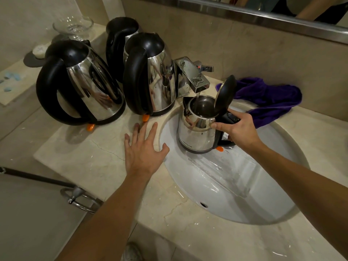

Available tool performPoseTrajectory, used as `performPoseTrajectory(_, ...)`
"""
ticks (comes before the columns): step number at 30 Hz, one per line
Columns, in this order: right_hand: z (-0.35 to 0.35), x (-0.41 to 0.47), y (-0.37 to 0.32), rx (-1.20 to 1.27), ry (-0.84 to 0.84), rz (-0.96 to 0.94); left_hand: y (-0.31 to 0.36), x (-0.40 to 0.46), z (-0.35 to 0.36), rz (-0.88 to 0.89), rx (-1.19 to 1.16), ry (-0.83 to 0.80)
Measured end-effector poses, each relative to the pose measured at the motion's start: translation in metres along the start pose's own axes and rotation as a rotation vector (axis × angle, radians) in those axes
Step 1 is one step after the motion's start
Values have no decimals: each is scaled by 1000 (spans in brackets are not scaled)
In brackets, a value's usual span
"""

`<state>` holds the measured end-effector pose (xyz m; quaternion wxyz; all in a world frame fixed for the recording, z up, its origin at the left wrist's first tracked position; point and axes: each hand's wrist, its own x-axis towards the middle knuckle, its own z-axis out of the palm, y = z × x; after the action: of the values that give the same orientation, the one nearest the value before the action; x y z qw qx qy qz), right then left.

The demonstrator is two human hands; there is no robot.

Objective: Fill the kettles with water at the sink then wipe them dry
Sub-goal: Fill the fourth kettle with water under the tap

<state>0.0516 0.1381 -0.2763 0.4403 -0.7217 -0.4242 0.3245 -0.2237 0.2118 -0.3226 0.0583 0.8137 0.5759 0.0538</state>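
A person's right hand (238,127) curls round the black handle of a small steel kettle (197,132) held upright in the white sink (235,194), right of centre in the frame, thumb laid against the steel rim. The kettle's long axis runs vertical; its spout points to the upper left, toward the chrome faucet (192,78), and its handle points right. The black lid (225,95) stands swung open, tilted up and to the right, and a thin stream of water (196,98) falls from the faucet's mouth into the open top.

The left hand (144,149) lies flat on the marble desk (90,159) just left of the sink's rim, fingers spread and straight, gripping nothing.

Three larger kettles stand upright on the desk in the upper left of the frame, lids closed: the near left kettle (79,83), the middle kettle (148,74) beside the faucet, and the back kettle (120,40) behind them. A purple cloth (269,98) lies crumpled on the desk at the upper right, behind the sink. A glass dish (73,25) sits at the far upper left.
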Motion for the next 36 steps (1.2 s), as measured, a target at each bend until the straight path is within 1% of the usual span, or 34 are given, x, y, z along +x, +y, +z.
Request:
performPoseTrajectory(21, 0, -1, -1, 30, -2, 27, 0, -1, 0, 3, -9, 20)
performPoseTrajectory(36, 0, 1, 3, 26, -7, 11, 1, -2, -2, 0, -15, 15)
